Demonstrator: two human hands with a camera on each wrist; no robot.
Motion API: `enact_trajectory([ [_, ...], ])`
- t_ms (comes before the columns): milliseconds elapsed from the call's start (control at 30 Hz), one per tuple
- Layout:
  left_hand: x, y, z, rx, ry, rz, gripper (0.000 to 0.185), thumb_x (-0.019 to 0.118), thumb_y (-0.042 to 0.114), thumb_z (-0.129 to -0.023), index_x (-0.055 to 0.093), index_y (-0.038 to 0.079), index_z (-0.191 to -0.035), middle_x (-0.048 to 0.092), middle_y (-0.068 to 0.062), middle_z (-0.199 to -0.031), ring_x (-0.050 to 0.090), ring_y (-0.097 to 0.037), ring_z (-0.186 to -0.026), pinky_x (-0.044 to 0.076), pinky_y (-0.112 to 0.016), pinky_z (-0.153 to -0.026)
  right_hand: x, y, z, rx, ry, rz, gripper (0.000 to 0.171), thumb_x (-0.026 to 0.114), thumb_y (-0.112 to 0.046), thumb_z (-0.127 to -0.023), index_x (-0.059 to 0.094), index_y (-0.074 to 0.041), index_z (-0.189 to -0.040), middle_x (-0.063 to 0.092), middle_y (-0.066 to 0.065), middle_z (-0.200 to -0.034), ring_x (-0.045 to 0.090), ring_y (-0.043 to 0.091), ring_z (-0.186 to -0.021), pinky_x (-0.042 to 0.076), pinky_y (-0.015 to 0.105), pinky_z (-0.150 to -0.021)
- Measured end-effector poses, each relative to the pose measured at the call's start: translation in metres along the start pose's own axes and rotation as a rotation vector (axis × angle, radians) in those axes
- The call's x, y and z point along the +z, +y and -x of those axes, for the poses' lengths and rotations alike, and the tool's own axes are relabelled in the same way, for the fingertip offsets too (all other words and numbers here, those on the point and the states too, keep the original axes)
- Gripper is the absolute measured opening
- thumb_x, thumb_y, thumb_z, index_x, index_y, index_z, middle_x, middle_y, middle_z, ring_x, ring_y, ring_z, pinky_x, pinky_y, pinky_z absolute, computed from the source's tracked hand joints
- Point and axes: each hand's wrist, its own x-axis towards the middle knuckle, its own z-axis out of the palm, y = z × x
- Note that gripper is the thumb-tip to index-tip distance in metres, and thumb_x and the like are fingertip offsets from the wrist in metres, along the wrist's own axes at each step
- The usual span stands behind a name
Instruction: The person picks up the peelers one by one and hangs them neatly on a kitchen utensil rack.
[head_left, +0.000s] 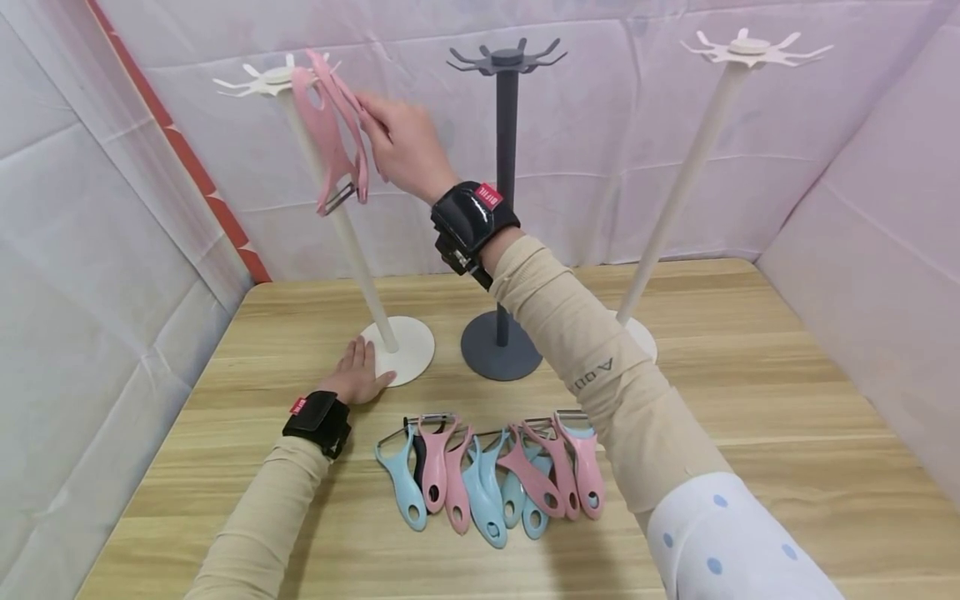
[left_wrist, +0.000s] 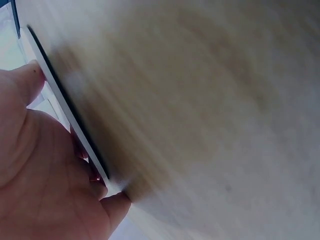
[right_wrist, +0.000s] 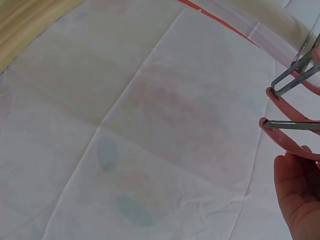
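The right hand (head_left: 405, 146) grasps a peeler (head_left: 342, 98) between thumb and fingers. The left hand (head_left: 360, 378), unclenched, touches the stand's base (head_left: 412, 352).

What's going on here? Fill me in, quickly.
A person's right hand holds a pink peeler at the top of the left white stand, close beside another pink peeler. The left hand rests on that stand's base. More peelers, pink, blue and black, lie overlapping on the table. A grey stand and another white stand are further right.

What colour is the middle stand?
The middle stand is dark grey, best seen in the head view.
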Motion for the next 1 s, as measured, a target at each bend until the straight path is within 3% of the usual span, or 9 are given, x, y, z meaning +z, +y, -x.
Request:
enact_trajectory([
  [100, -0.002, 0.004, 0.003, 0.004, -0.005, -0.001, 0.078, 0.033, 0.041, -0.097, -0.003, -0.014, -0.139, -0.012, -0.031, -0.144, -0.009, -0.042, -0.133, 0.004, -0.049, -0.108, 0.000, 0.002, 0.002, 0.017, -0.009, -0.032, 0.036, 0.038, -0.016, -0.098, 0.048, -0.011, -0.132, 0.058, 0.005, -0.073, 0.051, 0.010, -0.055, 0.036, 0.018, -0.055],
  [167, -0.004, 0.005, 0.004, 0.016, -0.002, 0.000, 0.079, 0.034, 0.042, -0.096, -0.002, -0.015, -0.138, -0.011, -0.032, -0.144, -0.008, -0.043, -0.133, 0.004, -0.049, -0.108, 0.000, 0.003, 0.003, 0.018, -0.014, -0.030, 0.037, 0.037, -0.017, -0.099, 0.047, -0.010, -0.133, 0.060, 0.005, -0.078, 0.051, 0.011, -0.058, 0.036, 0.018, -0.056],
  [233, -0.005, 0.007, 0.005, 0.023, -0.002, 0.005, 0.079, 0.034, 0.042, -0.096, -0.002, -0.015, -0.138, -0.011, -0.033, -0.144, -0.009, -0.043, -0.133, 0.003, -0.049, -0.108, -0.001, 0.005, 0.005, 0.023, -0.021, -0.018, 0.037, 0.037, -0.016, -0.099, 0.045, -0.008, -0.134, 0.062, 0.006, -0.090, 0.051, 0.011, -0.067, 0.035, 0.017, -0.062],
  [367, -0.005, 0.006, 0.004, 0.031, -0.002, 0.012, 0.079, 0.035, 0.040, -0.096, -0.002, -0.016, -0.138, -0.012, -0.033, -0.143, -0.009, -0.043, -0.133, 0.003, -0.050, -0.108, -0.001, 0.012, 0.011, 0.018, -0.029, -0.003, 0.037, 0.037, -0.012, -0.099, 0.043, -0.003, -0.134, 0.057, 0.008, -0.122, 0.054, 0.008, -0.102, 0.035, 0.011, -0.081],
  [467, -0.004, 0.005, 0.001, 0.026, -0.012, 0.013, 0.078, 0.034, 0.040, -0.096, -0.004, -0.015, -0.138, -0.014, -0.032, -0.144, -0.011, -0.043, -0.133, 0.002, -0.049, -0.108, 0.000, 0.017, 0.019, -0.013, -0.023, -0.021, 0.036, 0.038, -0.011, -0.098, 0.044, -0.001, -0.132, 0.057, 0.013, -0.121, 0.052, 0.012, -0.102, 0.034, 0.013, -0.082],
  [600, -0.005, 0.005, 0.001, 0.024, -0.029, -0.001, 0.078, 0.031, 0.040, -0.097, -0.006, -0.015, -0.138, -0.015, -0.032, -0.143, -0.012, -0.043, -0.132, 0.002, -0.049, -0.108, -0.001, 0.023, 0.034, -0.057, -0.018, -0.051, 0.036, 0.039, -0.010, -0.098, 0.045, 0.002, -0.131, 0.059, 0.016, -0.111, 0.049, 0.017, -0.088, 0.036, 0.019, -0.077],
  [800, -0.014, 0.012, 0.007, 0.023, -0.032, 0.008, 0.076, 0.033, 0.037, -0.097, -0.003, -0.017, -0.137, -0.012, -0.034, -0.143, -0.010, -0.044, -0.132, 0.003, -0.049, -0.108, -0.006, 0.027, 0.061, -0.077, -0.005, -0.089, 0.036, 0.041, -0.009, -0.097, 0.047, 0.003, -0.130, 0.057, 0.013, -0.120, 0.052, 0.016, -0.110, 0.040, 0.017, -0.087],
  [1000, -0.015, 0.007, 0.005, 0.040, -0.026, 0.011, 0.077, 0.033, 0.037, -0.097, -0.003, -0.018, -0.136, -0.014, -0.035, -0.142, -0.011, -0.045, -0.132, 0.002, -0.050, -0.108, -0.013, 0.031, 0.087, -0.077, -0.012, -0.115, 0.035, 0.043, -0.011, -0.096, 0.048, 0.002, -0.129, 0.058, 0.013, -0.118, 0.053, 0.016, -0.108, 0.045, 0.020, -0.084],
])
